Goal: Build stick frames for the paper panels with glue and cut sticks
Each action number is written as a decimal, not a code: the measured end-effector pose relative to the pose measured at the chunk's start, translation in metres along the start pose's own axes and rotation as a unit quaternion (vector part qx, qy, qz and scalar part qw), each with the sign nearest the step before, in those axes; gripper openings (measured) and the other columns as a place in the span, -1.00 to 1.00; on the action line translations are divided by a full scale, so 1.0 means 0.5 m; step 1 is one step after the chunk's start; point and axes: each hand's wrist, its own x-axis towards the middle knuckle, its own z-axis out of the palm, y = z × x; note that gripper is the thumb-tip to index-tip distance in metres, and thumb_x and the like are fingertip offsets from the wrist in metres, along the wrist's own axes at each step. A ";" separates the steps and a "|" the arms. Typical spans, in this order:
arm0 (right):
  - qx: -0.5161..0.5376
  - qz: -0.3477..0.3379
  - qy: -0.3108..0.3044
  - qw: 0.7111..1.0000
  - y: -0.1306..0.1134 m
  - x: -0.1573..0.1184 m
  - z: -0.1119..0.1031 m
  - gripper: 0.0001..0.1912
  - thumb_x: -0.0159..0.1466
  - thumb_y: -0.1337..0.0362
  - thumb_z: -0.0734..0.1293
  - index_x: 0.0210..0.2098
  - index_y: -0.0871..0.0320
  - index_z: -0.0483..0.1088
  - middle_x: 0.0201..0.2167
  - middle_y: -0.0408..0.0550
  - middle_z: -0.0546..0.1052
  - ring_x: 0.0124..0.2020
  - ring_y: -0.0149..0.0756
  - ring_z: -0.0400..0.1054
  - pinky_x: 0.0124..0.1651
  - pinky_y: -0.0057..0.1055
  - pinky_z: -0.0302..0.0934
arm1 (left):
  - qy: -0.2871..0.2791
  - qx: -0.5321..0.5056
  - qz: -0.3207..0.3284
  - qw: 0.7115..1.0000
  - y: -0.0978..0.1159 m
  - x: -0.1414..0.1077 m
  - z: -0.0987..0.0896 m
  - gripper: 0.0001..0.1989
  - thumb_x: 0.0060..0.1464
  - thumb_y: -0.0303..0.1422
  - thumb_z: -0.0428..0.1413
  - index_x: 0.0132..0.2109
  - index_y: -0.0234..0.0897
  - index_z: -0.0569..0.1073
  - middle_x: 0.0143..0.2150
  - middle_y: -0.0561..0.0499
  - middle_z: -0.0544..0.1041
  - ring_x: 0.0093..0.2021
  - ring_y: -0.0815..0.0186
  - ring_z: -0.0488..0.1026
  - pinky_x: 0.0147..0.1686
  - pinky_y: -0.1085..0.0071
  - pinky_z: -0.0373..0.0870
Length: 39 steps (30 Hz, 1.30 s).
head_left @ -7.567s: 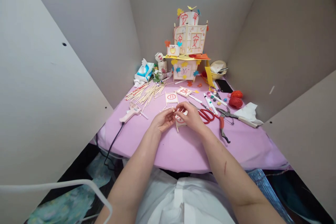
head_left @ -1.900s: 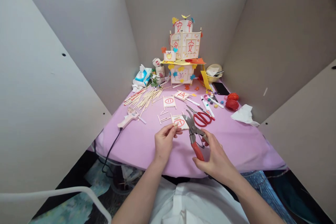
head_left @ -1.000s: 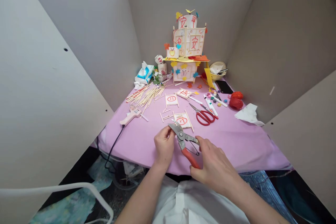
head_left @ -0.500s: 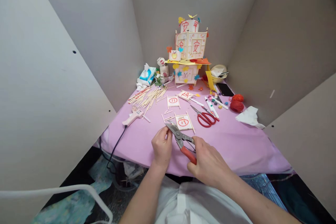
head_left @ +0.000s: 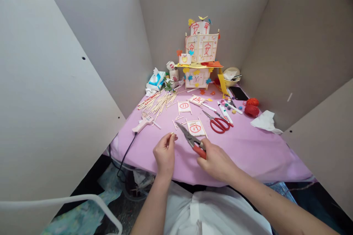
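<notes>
My right hand [head_left: 217,161] is wrapped round the red handles of the metal cutters [head_left: 192,140], whose blades point up and left and look closed. To their left, my left hand [head_left: 164,154] pinches a small pale piece [head_left: 172,133], perhaps a bit of stick, mostly hidden by the fingers. Just beyond the blades lies a stick-framed white panel [head_left: 196,127] with a red mark and short bits on it. Short cut sticks [head_left: 174,125] lie left of that panel. Further back are two similar panels, one of them [head_left: 184,107] with a red circled mark.
A decorated paper-and-stick tower [head_left: 197,77] stands at the back. Loose sticks [head_left: 161,102] and a glue gun [head_left: 142,123] lie left on the pink cloth [head_left: 234,158]. Red scissors [head_left: 220,125], pens, a phone [head_left: 238,93], red yarn [head_left: 251,110] and a tissue [head_left: 266,122] lie right.
My left hand has moved left and down, away from the cutters. The cutters' blades have closed and no longer meet the fingertips. The view has shifted slightly.
</notes>
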 end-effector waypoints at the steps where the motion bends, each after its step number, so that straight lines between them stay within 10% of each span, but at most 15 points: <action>1: 0.023 0.005 0.007 1.000 0.008 0.000 -0.009 -0.75 0.05 0.33 0.20 -0.24 0.10 0.19 -0.42 -0.10 0.44 -0.41 -0.25 0.33 -0.41 -0.45 -0.03 | -0.014 -0.043 -0.046 0.998 0.005 0.001 0.003 -0.71 0.03 -0.19 0.14 -0.21 -0.33 0.52 -0.33 -0.10 0.59 -0.30 0.24 0.55 -0.28 0.37 0.43; 11: 0.109 0.085 0.060 0.989 0.109 -0.026 -0.039 -0.70 0.07 0.28 0.19 -0.17 0.08 0.21 -0.43 -0.20 0.39 -0.42 -0.29 0.29 -0.33 -0.42 0.09 | -0.086 -0.211 -0.211 0.951 0.038 -0.003 0.028 -0.65 -0.13 -0.20 0.27 -0.26 -0.38 0.50 -0.36 -0.11 0.59 -0.34 0.28 0.56 -0.37 0.48 0.39; 23: 0.121 0.118 0.230 0.958 0.202 -0.015 -0.055 -0.65 0.07 0.21 0.25 -0.12 0.07 0.22 -0.42 -0.20 0.40 -0.41 -0.30 0.29 -0.31 -0.42 0.15 | -0.181 -0.119 -0.109 0.970 0.044 0.052 0.096 -0.73 -0.11 -0.23 0.25 -0.28 -0.34 0.56 -0.36 -0.05 0.57 -0.34 0.34 0.49 -0.28 0.43 0.38; 33: 0.099 0.133 0.255 0.953 0.241 -0.015 -0.029 -0.61 0.06 0.22 0.27 -0.10 0.07 0.23 -0.39 -0.18 0.44 -0.41 -0.29 0.31 -0.31 -0.42 0.15 | -0.245 0.183 0.136 0.942 -0.001 0.097 0.152 -0.87 0.04 -0.41 0.13 -0.30 -0.22 0.59 -0.32 -0.03 0.58 -0.28 0.31 0.46 -0.21 0.38 0.32; 39: 0.110 0.137 0.259 0.950 0.243 -0.017 -0.027 -0.61 0.05 0.22 0.27 -0.11 0.07 0.25 -0.42 -0.19 0.42 -0.44 -0.31 0.29 -0.32 -0.43 0.15 | -0.142 0.225 0.077 0.961 -0.003 0.190 0.094 -0.82 0.05 -0.33 0.11 -0.24 -0.30 0.55 -0.26 -0.04 0.59 -0.26 0.33 0.48 -0.22 0.45 0.34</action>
